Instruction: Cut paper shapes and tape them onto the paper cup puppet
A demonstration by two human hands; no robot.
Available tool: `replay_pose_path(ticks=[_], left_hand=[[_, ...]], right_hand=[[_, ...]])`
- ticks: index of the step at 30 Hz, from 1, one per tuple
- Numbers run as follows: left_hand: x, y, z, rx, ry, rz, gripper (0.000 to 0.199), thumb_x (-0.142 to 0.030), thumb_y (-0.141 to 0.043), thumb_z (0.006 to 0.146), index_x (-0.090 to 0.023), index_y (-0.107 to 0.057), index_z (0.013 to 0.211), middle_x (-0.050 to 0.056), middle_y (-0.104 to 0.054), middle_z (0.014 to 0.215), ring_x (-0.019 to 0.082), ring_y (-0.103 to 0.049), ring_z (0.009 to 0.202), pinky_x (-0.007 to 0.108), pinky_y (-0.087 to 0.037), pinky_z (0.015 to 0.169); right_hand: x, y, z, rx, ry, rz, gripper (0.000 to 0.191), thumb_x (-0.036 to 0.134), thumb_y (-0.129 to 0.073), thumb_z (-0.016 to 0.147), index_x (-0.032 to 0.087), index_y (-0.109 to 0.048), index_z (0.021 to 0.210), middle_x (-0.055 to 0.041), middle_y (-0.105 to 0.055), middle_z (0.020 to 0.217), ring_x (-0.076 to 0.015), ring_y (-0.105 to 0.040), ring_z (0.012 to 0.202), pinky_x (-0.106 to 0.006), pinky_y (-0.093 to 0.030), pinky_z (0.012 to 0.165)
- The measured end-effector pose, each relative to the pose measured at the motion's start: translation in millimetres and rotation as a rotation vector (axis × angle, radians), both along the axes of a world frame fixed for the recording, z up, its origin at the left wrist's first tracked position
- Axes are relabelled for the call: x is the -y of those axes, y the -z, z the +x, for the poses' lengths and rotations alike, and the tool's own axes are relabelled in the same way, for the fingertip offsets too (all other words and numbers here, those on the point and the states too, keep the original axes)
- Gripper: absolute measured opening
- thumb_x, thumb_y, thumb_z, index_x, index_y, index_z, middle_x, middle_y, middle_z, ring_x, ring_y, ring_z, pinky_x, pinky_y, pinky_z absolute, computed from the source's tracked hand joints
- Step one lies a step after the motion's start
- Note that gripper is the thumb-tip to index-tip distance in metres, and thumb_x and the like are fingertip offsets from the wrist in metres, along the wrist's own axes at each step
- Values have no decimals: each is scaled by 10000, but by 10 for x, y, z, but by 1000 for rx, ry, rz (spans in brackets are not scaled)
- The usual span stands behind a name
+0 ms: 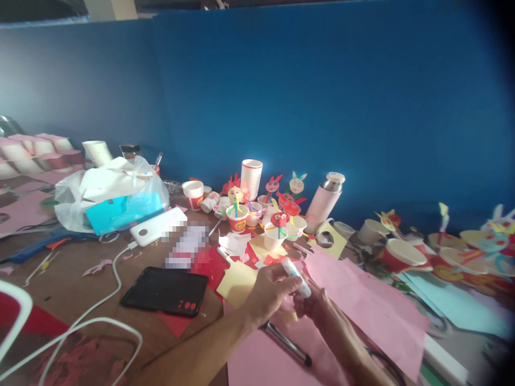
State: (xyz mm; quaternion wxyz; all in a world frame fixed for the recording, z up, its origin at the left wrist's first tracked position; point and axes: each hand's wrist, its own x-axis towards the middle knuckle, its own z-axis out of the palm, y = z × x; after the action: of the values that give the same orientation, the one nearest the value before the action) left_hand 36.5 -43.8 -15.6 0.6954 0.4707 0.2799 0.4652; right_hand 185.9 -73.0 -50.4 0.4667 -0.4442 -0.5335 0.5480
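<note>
A white glue stick (296,277) is held up between my hands, slanting down to the right. My left hand (270,287) pinches it with thumb and fingers around its middle. At its lower end, the fingers of my right hand (314,300) close in around the tip; part of their grip is hidden. Below both hands, a black and silver pen (287,343) lies across pink paper (257,359). A piece of yellow paper (238,283) rests beside my left wrist. Another pink sheet (370,305) spreads out to the right of my right hand.
Paper cups (274,237) with paper animal faces on straws crowd the middle, before a blue partition (281,91). A pink thermos (325,201) stands behind. To the left are a black phone case (167,289), a white power bank (159,226) with cable and a plastic bag (70,201).
</note>
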Motion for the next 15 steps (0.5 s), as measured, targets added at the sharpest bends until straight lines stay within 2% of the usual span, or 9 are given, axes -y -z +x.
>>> replay_pose_path(ticks=[2,3,6,8,12,15], left_hand=[[-15,11,-13,6,66,-15,276,-368,-632,713,-100,-625,780,13,-579,573,119,-529,446,260,-435,498],[-23,16,-17,0,56,-20,279,-368,-636,709,-99,-627,784,12,-576,579,120,-531,462,258,-433,503],[-49,18,-24,-24,-83,-13,265,-336,-671,687,-98,-648,800,26,-602,649,120,-549,592,248,-437,599],[-54,12,-25,-11,-121,-13,268,-322,-679,686,-101,-655,836,31,-616,683,122,-553,632,250,-434,639],[-22,19,-14,21,64,-27,268,-356,-631,731,-108,-640,832,21,-599,589,121,-535,471,263,-429,525],[-1,37,3,13,36,-11,250,-346,-663,701,-110,-635,781,31,-612,620,131,-556,487,267,-446,529]], right_hand=[[-7,30,7,-11,-57,-63,566,616,-279,863,175,-617,757,-36,-550,630,-167,-473,585,-322,-405,611],[-10,42,16,1,-77,-77,530,583,-307,876,171,-621,761,-32,-548,620,-162,-470,583,-318,-397,617],[-20,65,47,18,-34,-46,347,477,-487,855,177,-611,732,-10,-548,633,-148,-475,622,-290,-379,649],[-28,82,53,-39,-14,-60,357,490,-492,848,177,-608,722,-17,-567,661,-151,-489,649,-288,-381,659],[-23,125,20,-148,-77,-174,564,569,-246,899,159,-627,830,-30,-558,591,-138,-436,536,-294,-359,583],[-6,127,6,-152,-74,-158,457,502,-298,919,169,-601,838,-5,-520,581,-118,-373,511,-272,-311,542]])
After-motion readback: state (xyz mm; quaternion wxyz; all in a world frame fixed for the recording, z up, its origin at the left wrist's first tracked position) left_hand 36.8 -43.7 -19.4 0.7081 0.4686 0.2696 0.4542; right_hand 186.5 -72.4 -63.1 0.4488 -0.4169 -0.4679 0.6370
